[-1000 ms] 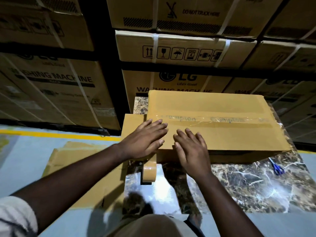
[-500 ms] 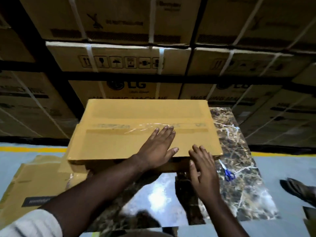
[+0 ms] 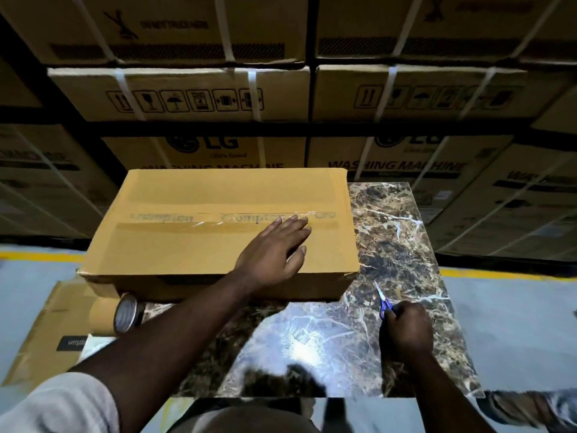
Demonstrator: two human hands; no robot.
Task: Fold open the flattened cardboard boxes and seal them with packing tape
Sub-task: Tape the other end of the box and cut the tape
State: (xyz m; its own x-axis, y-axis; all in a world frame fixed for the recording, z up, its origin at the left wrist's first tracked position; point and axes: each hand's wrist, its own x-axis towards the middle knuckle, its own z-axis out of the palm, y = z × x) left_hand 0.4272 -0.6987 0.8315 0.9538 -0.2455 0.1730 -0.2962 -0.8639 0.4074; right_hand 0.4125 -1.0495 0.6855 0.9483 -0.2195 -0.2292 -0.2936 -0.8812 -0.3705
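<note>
A brown cardboard box (image 3: 193,245) stands closed on the marble table (image 3: 402,232), with a strip of clear printed tape (image 3: 175,218) along its top seam. My left hand (image 3: 274,251) lies flat on the box top, fingers straight and reaching the right end of the tape. To the right of the box, my right hand (image 3: 406,329) curls round the handles of blue scissors (image 3: 383,300) whose blades lie on the table. A roll of packing tape (image 3: 120,312) lies on its side at the box's front left corner.
Flattened cardboard boxes (image 3: 46,332) lie under and left of the table's left side. Stacked strapped washing machine cartons (image 3: 187,92) form a wall behind the table. A yellow floor line (image 3: 499,275) runs along the grey floor.
My left hand slid further right along the box top to the tape's end. My right hand left the box's front edge and took hold of the scissors on the table.
</note>
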